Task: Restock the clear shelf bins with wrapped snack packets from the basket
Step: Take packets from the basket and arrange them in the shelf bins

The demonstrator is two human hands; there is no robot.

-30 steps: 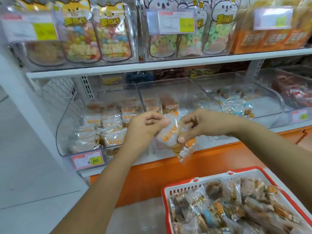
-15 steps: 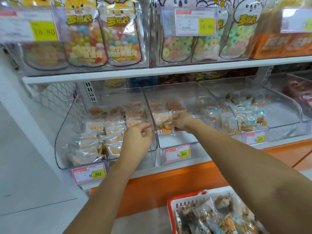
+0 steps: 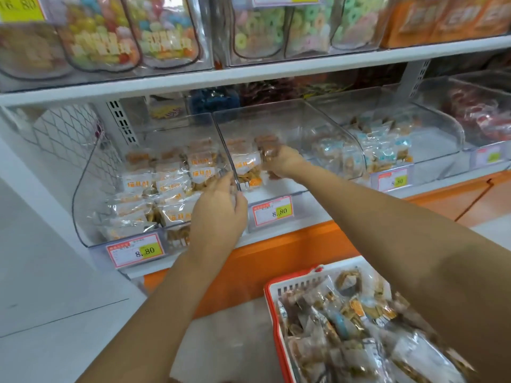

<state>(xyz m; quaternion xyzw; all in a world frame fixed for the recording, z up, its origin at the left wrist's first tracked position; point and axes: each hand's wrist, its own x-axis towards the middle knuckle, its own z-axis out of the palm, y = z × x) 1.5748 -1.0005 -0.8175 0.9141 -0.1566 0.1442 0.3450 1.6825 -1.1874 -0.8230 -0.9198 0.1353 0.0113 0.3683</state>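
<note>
Clear-plastic middle bin, with right hand inside gripping an orange-printed snack packet; left hand at bin's front-left edge, fingers loosely curled, hold not discernible.

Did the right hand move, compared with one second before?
Yes. The right hand, holding a snack packet, went forward into the middle bin, behind its price tag; one second ago it was in front of the bins.

Packet moves from mid-air into the bin.
The right hand now holds the packet inside the middle bin; the left hand has let go of it.
</note>
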